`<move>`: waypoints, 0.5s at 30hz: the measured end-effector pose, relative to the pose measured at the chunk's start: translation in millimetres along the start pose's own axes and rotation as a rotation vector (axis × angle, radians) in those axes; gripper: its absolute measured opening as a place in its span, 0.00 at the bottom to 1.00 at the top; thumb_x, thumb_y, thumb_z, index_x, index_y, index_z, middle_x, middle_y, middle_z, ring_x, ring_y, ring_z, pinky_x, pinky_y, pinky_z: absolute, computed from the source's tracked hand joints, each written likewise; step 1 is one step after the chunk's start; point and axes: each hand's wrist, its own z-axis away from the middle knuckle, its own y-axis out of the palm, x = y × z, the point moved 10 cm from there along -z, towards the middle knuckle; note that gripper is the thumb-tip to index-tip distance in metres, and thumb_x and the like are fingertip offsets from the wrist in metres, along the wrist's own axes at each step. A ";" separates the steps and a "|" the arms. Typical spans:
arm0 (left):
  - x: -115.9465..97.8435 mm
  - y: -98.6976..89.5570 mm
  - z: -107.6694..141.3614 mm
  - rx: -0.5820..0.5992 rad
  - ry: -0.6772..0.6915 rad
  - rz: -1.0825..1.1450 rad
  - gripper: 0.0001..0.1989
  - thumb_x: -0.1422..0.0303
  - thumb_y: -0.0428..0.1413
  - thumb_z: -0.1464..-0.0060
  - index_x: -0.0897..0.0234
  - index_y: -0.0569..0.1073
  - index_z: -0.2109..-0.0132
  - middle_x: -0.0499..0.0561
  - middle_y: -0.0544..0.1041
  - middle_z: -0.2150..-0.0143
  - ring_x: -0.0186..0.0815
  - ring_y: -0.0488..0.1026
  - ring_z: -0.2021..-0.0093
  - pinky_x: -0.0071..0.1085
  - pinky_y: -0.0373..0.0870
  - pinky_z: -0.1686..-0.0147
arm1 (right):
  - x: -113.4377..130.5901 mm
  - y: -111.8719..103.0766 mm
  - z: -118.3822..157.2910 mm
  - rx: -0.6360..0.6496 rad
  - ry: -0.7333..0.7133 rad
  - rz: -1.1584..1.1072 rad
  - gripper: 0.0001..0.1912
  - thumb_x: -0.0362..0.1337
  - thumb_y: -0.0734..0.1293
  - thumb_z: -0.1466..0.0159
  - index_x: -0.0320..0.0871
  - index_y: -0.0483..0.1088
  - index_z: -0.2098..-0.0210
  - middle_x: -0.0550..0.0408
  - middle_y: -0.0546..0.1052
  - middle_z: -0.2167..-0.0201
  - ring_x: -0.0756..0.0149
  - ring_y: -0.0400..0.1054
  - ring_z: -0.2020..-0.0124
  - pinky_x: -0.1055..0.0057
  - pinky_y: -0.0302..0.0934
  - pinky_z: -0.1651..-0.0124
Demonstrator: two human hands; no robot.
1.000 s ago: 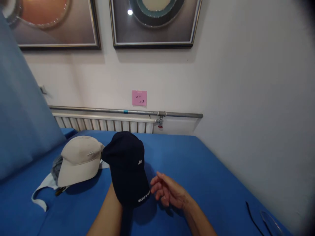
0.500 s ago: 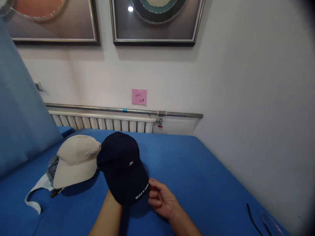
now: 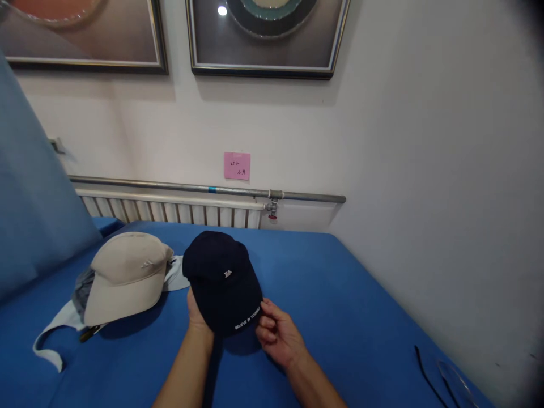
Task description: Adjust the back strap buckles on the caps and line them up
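A navy baseball cap (image 3: 221, 272), with a small white emblem on its front and white lettering along the brim's edge, is held over the blue bed. My left hand (image 3: 195, 311) reaches in under its left side; the fingers are hidden by the cap. On the right, my right hand (image 3: 276, 333) pinches the corner of the brim between thumb and fingers. To the left lies a beige cap (image 3: 127, 272), brim facing me. A pale cap (image 3: 176, 275) shows partly between the beige and navy ones, and a grey piece of fabric (image 3: 84, 294) pokes out behind.
A white strap (image 3: 57, 328) trails left of the beige cap. The blue-covered bed (image 3: 306, 283) meets a wall at the right. A pair of glasses (image 3: 433, 377) lies at lower right. Behind run a metal pipe (image 3: 170, 185) and a radiator (image 3: 195, 214); a blue curtain (image 3: 34, 187) hangs left.
The navy cap has shifted slightly right, away from the beige cap, and its front has turned more toward me. More of my left hand and the pale cap now show. The view has moved slightly.
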 end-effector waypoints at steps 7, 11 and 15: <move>22.7 -12.2 -20.1 -0.203 -0.043 0.275 0.17 0.76 0.44 0.38 0.67 0.77 0.61 0.56 0.82 0.69 0.38 0.81 0.63 0.40 0.71 0.47 | 37.3 -15.9 -5.0 -0.062 -0.160 -0.059 0.16 0.25 0.70 0.46 0.44 0.57 0.76 0.70 0.57 0.85 0.82 0.49 0.89 0.85 0.43 0.89; 32.3 -9.6 -17.4 -0.233 -0.038 0.275 0.15 0.78 0.44 0.39 0.68 0.76 0.60 0.59 0.82 0.61 0.40 0.81 0.60 0.36 0.79 0.59 | 89.5 -31.0 -5.7 -0.120 -0.325 -0.039 0.15 0.26 0.67 0.41 0.44 0.57 0.76 0.69 0.56 0.85 0.81 0.48 0.88 0.84 0.45 0.88; 41.6 -5.1 -15.8 -0.237 -0.062 0.167 0.16 0.78 0.42 0.37 0.70 0.75 0.59 0.60 0.81 0.62 0.40 0.81 0.63 0.36 0.81 0.64 | 169.3 -42.3 -15.9 -0.201 -0.512 0.019 0.09 0.28 0.64 0.35 0.42 0.63 0.72 0.67 0.60 0.82 0.79 0.54 0.85 0.83 0.51 0.84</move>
